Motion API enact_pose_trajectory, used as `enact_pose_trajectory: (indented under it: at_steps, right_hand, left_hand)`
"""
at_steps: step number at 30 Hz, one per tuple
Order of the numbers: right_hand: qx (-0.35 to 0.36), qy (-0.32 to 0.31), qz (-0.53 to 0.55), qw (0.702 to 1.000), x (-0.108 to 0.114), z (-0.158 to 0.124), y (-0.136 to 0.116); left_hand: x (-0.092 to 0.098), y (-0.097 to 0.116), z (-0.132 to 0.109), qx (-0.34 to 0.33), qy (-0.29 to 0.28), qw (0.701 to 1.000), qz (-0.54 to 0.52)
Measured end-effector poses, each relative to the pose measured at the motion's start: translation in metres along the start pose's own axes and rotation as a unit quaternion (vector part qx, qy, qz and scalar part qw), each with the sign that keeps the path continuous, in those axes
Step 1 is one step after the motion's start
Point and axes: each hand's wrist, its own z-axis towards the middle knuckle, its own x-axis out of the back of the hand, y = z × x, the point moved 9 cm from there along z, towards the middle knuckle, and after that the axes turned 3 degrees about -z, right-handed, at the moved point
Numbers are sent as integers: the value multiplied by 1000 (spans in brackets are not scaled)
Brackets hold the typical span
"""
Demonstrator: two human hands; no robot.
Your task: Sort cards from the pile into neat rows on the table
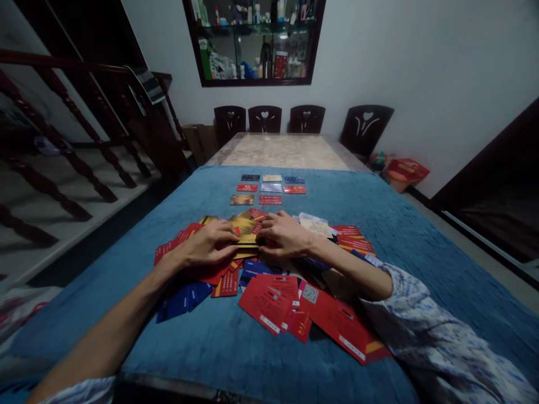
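Note:
Both hands are in the middle of a spread pile of cards and paper sleeves on a blue cloth. My left hand [214,242] has its fingers curled at the left end of some gold cards [247,241]. At their right end, my right hand [281,234] is closed with bent fingers. Red sleeves [269,300] lie in front of the hands, with blue sleeves [183,300] at the left. White papers [315,225] rest beyond my right wrist. Farther back, several cards [270,188] lie flat in rows.
The blue cloth [185,196] covers the near part of a long table, whose bare stone-like top [286,148] shows at the far end. Dark chairs [264,119] stand behind it. A wooden railing [63,95] is at the left, a red bag [406,168] at the right.

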Motion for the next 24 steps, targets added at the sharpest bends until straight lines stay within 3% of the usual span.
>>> enact_pose_trajectory:
  at_steps: [10, 16, 24]
  right_hand:
    - [5, 26, 2, 1000, 2, 0, 5]
    - [-27, 57, -22, 998, -1, 3, 14]
    - [-82, 75, -37, 993, -2, 4, 23]
  left_hand:
    - [11, -4, -1, 5, 51, 999, -10]
    - [8, -13, -1, 3, 68, 998, 4]
    - [6, -30, -3, 74, 127, 989, 5]
